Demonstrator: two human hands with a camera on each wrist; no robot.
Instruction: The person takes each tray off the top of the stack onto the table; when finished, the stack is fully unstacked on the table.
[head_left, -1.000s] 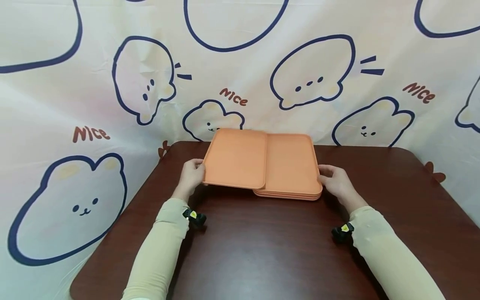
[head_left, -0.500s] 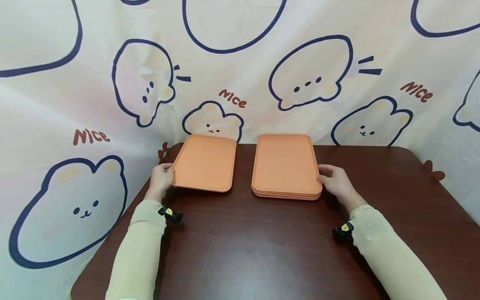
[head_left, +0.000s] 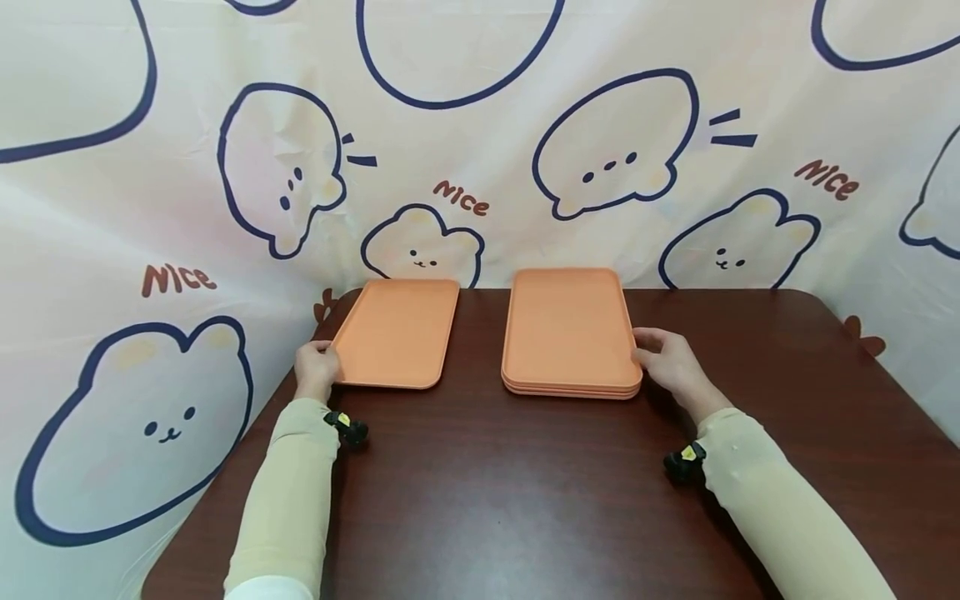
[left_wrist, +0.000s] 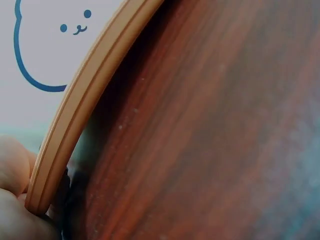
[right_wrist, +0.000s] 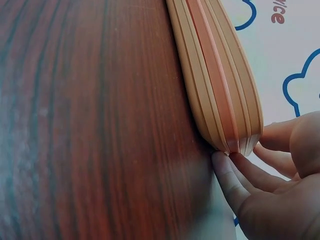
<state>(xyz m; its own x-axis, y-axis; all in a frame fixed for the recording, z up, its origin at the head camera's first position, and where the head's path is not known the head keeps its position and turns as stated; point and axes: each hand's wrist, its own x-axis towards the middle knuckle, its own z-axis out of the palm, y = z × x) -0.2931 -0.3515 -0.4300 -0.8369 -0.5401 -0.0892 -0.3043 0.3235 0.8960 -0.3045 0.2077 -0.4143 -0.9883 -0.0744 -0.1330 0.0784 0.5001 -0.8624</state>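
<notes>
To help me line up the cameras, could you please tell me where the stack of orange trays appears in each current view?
Head: the stack is just right of centre, beside the right hand.
Left wrist: not in it; the orange edge is the single tray.
Right wrist: upper right, seen edge-on.
Shared landmark: the brown tabletop.

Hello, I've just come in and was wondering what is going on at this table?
A person's left hand pinches the left edge of a single orange tray. The right hand touches the right side of a stack of matching trays. The single tray is left of the stack, with a gap between them, towards the far side of the dark wooden table.
</notes>
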